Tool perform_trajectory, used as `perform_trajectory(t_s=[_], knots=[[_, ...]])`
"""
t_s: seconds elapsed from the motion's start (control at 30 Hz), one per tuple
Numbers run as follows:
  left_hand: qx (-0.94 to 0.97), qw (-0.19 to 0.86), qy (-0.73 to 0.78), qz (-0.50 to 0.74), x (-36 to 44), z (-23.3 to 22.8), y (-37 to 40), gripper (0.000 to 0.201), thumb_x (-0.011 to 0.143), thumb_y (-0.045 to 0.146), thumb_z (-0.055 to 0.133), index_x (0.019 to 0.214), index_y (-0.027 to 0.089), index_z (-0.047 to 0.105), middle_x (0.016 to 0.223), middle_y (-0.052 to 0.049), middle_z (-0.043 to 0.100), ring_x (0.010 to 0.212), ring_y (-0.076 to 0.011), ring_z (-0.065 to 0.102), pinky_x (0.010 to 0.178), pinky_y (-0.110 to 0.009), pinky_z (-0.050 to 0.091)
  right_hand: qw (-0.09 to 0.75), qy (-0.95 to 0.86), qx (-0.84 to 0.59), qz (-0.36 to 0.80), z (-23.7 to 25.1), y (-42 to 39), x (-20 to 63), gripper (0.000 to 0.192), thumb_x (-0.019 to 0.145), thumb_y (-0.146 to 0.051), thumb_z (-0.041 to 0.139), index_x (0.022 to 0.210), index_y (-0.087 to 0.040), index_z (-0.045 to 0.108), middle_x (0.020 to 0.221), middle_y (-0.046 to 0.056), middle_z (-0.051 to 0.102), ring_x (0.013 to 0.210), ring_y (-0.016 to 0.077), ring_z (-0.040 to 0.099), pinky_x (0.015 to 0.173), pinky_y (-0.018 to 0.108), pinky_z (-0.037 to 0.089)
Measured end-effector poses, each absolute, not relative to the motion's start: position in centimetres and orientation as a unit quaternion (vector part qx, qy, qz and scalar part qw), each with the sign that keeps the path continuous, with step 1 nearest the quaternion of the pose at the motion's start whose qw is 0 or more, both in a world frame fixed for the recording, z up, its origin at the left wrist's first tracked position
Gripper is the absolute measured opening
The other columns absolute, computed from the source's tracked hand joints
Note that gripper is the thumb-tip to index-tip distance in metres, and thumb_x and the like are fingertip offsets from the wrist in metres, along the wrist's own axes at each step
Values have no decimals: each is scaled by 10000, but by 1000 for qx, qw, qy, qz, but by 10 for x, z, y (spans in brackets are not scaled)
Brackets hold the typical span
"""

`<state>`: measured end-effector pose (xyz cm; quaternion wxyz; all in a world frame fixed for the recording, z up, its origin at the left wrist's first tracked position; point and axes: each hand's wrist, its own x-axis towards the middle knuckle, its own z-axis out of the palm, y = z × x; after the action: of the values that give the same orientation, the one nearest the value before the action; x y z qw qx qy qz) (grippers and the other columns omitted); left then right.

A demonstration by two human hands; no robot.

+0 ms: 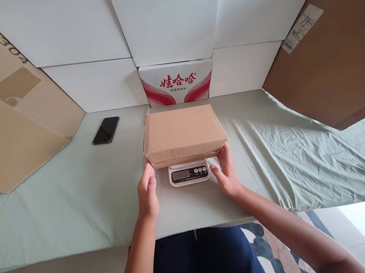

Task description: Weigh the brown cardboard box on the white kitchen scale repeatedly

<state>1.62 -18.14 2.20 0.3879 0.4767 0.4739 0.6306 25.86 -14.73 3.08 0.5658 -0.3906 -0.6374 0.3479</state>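
Cardboard box [183, 130] sits over the small white scale [189, 173], mid-scene on the green cloth [62, 201]; we cannot tell whether its weight rests there. Our left hand [147, 192] and right hand [227, 173], half curled, have hold of its near left and near right corners. Because it overhangs the scale, letting go unevenly or off-centre could tip it towards us.

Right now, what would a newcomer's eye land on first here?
The brown cardboard box dominates the centre, over the white digital scale, left hand and right hand at its near corners. Behind it stands the white carton with red Chinese lettering. The black smartphone lies to the left on green cloth.
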Motion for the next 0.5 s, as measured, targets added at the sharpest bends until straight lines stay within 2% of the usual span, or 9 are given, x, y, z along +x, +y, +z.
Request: perform_trajectory(t_s=[0.23, 0.5], knots=[[476, 391, 466, 635, 16, 22, -181, 733, 985, 612, 506, 1577, 182, 468, 1657, -149, 431, 1593, -331, 277, 1314, -485, 236, 564, -641, -390, 345, 32, -146, 259, 681, 960, -549, 558, 1559, -350, 302, 1559, 104, 439, 1437, 327, 467, 1205, 594, 424], [471, 386, 469, 640, 15, 16, -181, 736, 970, 642, 516, 1559, 201, 502, 1643, -152, 452, 1581, -339, 304, 1309, -487, 249, 573, -635, -385, 346, 29, -143, 260, 650, 964, -547, 555, 1542, -355, 328, 1549, 103, 450, 1401, 329, 494, 1176, 596, 440]])
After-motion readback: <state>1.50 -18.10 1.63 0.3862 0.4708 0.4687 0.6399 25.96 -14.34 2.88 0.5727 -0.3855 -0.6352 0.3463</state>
